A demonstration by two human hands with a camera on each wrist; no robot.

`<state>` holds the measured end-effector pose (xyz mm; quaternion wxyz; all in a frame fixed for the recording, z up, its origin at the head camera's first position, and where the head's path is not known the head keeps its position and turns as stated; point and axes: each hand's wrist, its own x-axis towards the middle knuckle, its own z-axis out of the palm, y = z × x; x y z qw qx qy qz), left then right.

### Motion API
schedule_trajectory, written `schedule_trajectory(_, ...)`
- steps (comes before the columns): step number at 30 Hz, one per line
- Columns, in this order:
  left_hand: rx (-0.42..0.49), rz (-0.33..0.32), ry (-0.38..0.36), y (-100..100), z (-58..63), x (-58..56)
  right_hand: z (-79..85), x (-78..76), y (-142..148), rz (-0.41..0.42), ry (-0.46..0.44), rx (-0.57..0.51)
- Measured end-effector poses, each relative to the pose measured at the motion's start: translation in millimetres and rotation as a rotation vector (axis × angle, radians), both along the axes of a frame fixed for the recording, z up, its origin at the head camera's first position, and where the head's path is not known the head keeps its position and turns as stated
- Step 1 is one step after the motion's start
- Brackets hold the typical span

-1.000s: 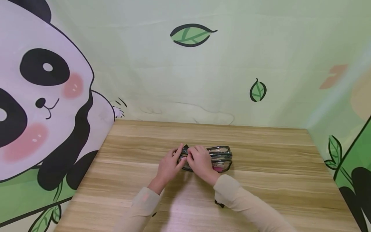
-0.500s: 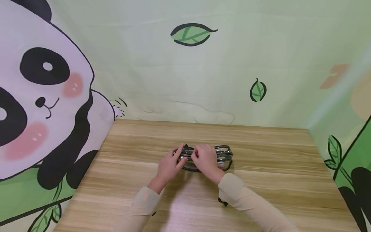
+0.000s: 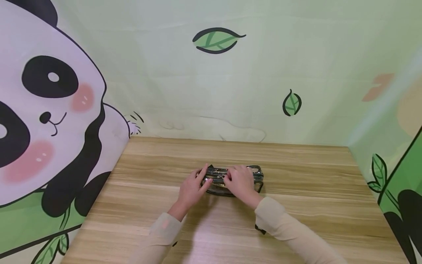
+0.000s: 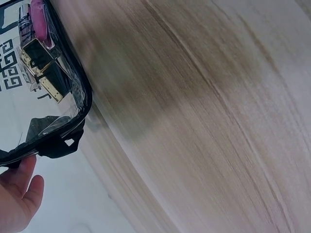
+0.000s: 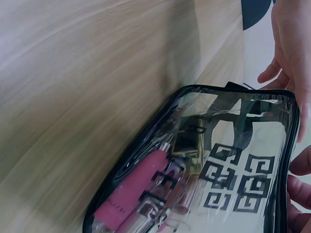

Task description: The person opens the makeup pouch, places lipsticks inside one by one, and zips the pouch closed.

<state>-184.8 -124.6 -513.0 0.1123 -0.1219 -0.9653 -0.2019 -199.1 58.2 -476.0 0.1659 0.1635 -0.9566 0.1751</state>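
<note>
A clear cosmetic bag (image 3: 217, 190) with black trim stands on the table between both hands. My left hand (image 3: 191, 189) holds its left end, by the black tab (image 4: 60, 145). At the zippered top edge, my right hand (image 3: 241, 183) pinches with curled fingers; the zipper pull itself is hidden. In the right wrist view, right-hand fingers (image 5: 301, 191) show at the bag's edge. Through the clear wall I see a pink tube (image 5: 133, 189) and a gold-and-black compact-like item (image 5: 188, 141). A black square pattern (image 5: 238, 179) is printed on the wall.
The bag is on a wood-grain table (image 3: 313, 190) whose far edge meets a green wall cloth (image 3: 165, 73) with a panda print (image 3: 56, 117). A small black object (image 3: 260, 229) shows beneath the right sleeve.
My right hand has slid to the right along the bag's zippered top, uncovering more of its left part. The left hand stays at the left end, and the bag has hardly moved.
</note>
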Motion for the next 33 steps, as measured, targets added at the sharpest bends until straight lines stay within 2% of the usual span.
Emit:
schedule_trajectory(3, 0.007, 0.005, -0.001, -0.3, 0.1, 0.5, -1.8, 1.7, 6.8, 0.023, 0.046, 0.009)
schedule_trajectory(6, 0.018, 0.002, 0.006, 0.3, 0.5, 1.3, -4.6, 3.3, 16.5, 0.069, 0.137, 0.001)
schedule_trajectory(10, 0.021, -0.001, 0.015, 1.0, 1.0, 2.2, -9.7, 1.9, 29.5, 0.124, 0.266, -0.04)
schedule_trajectory(13, 0.015, 0.008, 0.009, 1.6, 0.8, 2.0, -12.9, -1.1, 38.2, 0.154, 0.308, -0.073)
schedule_trajectory(20, -0.004, 0.033, 0.023, 3.6, 1.0, 1.0, -15.8, -5.7, 60.8, 0.236, 0.255, -0.106)
schedule_trajectory(26, -0.012, 0.042, 0.108, 5.8, 2.2, 0.4, -17.8, -8.6, 79.1, 0.312, 0.192, -0.07)
schedule_trajectory(29, -0.015, 0.024, 0.168, 8.8, 3.1, -0.8, -21.0, -9.4, 85.1, 0.327, 0.173, -0.053)
schedule_trajectory(33, -0.027, -0.039, 0.246, 16.3, 5.6, -2.1, -26.6, -10.7, 90.8, 0.33, 0.164, -0.048)
